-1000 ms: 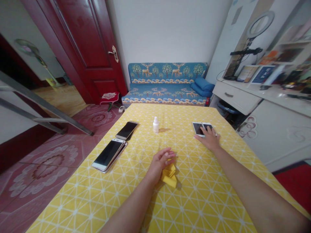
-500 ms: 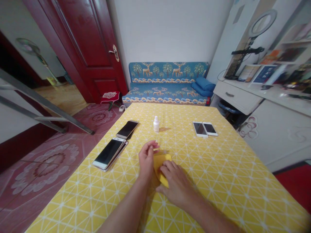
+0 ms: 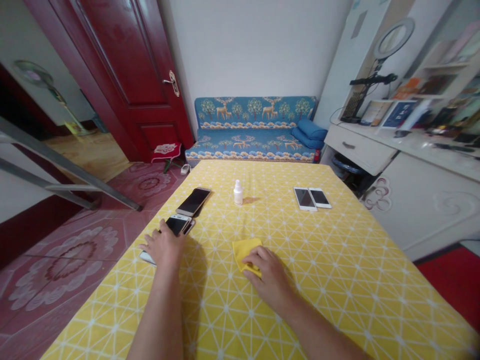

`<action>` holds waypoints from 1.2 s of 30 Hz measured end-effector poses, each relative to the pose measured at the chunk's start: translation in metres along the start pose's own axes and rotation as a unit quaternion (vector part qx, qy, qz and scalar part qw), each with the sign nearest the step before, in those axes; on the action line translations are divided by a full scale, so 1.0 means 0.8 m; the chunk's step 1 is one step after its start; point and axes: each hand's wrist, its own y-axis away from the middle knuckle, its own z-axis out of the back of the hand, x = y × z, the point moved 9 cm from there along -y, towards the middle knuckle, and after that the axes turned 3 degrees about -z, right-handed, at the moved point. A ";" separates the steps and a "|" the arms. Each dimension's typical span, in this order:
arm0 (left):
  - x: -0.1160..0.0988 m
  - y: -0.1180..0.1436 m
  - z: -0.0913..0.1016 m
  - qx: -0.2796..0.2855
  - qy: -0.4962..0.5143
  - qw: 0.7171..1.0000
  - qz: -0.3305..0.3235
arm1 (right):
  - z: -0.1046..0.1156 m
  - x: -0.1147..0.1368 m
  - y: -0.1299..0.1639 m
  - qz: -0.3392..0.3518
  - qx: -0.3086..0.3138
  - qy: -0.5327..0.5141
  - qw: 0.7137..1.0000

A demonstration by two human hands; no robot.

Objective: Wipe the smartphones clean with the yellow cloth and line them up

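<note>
My left hand [image 3: 165, 246] is over a white smartphone [image 3: 177, 224] at the left of the table, its fingers spread across the phone and partly hiding it. Another phone [image 3: 189, 228] shows from beneath this one. My right hand [image 3: 270, 279] has its fingers bent onto a small yellow cloth [image 3: 245, 248] in the middle of the table, pinching its near part. Beyond the hands a white bottle [image 3: 238, 194] with a white cap stands upright.
A dark-screened phone [image 3: 194, 201] lies farther back on the left, overlapping another. Two white phones, a larger one [image 3: 305, 198] and a smaller one [image 3: 320, 198], lie side by side at the right. A yellow patterned tablecloth [image 3: 337, 280] covers the table; a blue sofa [image 3: 255, 137] stands behind.
My left hand has moved left from beside the cloth to the white smartphone. My right hand stays at the cloth, which now lies flatter. The view has shifted slightly.
</note>
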 end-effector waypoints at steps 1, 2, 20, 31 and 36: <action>-0.001 0.000 0.000 0.005 -0.001 1.000 -0.001 | 0.000 0.000 0.000 -0.001 0.002 -0.001 1.000; -0.003 0.001 0.000 0.008 -0.001 1.000 0.001 | 0.001 -0.001 -0.001 -0.003 0.004 -0.002 1.000; -0.023 0.020 0.049 -0.095 0.256 0.962 0.022 | 0.000 -0.004 -0.003 -0.007 -0.009 -0.025 1.000; -0.177 0.163 -0.091 0.469 0.738 0.457 0.163 | 0.044 -0.118 0.005 -0.235 -0.285 -0.437 0.820; -0.216 0.206 -0.072 0.606 0.746 0.263 0.078 | 0.041 -0.143 -0.001 -0.255 -0.277 -0.566 0.733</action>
